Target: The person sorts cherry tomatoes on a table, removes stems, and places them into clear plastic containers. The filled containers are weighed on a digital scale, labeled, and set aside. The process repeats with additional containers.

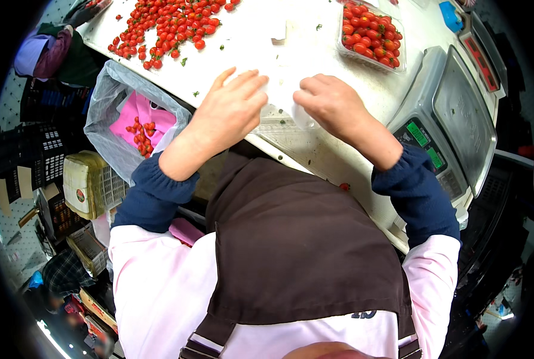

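Note:
My left hand (234, 104) is over the table near its front edge, fingers stretched toward an overexposed white area. My right hand (332, 101) is opposite it with curled fingers, at a clear, thin plastic piece (305, 117) that hangs below the fingertips. Glare hides most of what lies between the hands, and whether my left fingers touch it is unclear. Ahead to the right, a clear plastic box (399, 68) is heaped with cherry tomatoes (370, 36). A loose pile of cherry tomatoes (177, 22) spreads over the table's far left.
A digital scale (462, 116) with a metal pan stands at the right; another scale (480, 58) is behind it. Left of the white table (199, 85), a bag-lined bin (98, 107) holds pink material and tomatoes. Crates (53, 143) and a foam box (80, 184) stand farther left. Another person (47, 51) is at upper left.

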The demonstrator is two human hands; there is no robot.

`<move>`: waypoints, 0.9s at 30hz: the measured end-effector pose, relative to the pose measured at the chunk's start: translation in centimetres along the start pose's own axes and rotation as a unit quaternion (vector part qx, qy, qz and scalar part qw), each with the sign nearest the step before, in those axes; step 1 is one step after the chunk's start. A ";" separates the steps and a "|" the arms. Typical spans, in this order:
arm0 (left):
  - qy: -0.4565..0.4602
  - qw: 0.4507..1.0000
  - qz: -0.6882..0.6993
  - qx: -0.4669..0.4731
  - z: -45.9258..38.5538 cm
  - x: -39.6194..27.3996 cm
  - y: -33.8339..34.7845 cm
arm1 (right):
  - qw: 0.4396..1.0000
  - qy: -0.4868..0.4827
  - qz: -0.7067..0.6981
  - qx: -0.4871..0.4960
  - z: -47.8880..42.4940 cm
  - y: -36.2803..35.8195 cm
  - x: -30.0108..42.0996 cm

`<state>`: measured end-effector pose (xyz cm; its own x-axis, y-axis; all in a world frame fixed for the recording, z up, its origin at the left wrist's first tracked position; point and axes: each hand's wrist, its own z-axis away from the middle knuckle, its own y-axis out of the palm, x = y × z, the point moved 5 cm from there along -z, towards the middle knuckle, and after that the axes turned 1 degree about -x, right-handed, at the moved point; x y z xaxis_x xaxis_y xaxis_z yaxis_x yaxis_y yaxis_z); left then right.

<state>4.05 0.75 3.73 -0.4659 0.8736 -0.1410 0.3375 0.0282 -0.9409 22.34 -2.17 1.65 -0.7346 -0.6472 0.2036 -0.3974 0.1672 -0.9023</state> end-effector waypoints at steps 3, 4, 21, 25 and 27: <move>0.024 0.994 0.000 0.105 0.2 0.3 2.6 | 0.997 -0.018 0.005 0.078 0.2 2.8 -0.3; 0.017 0.991 0.006 0.135 0.4 0.6 3.3 | 0.995 -0.018 0.011 0.099 0.2 3.3 -0.4; -0.043 0.977 -0.080 0.192 -0.7 2.6 6.1 | 0.988 0.067 0.067 0.118 -0.9 5.0 -0.3; -0.030 0.985 -0.061 0.160 -0.6 2.6 5.3 | 0.994 0.097 0.019 -0.054 -1.5 0.4 -2.5; -0.052 0.989 -0.043 0.132 -0.7 2.6 4.4 | 0.978 0.138 0.065 -0.146 -2.1 -3.4 -7.4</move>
<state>4.95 3.48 -0.56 -0.5700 0.8182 -0.0753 0.0739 -0.0402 -0.9965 27.95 3.61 4.05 -0.8934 -0.3885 0.2258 -0.4018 0.4656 -0.7885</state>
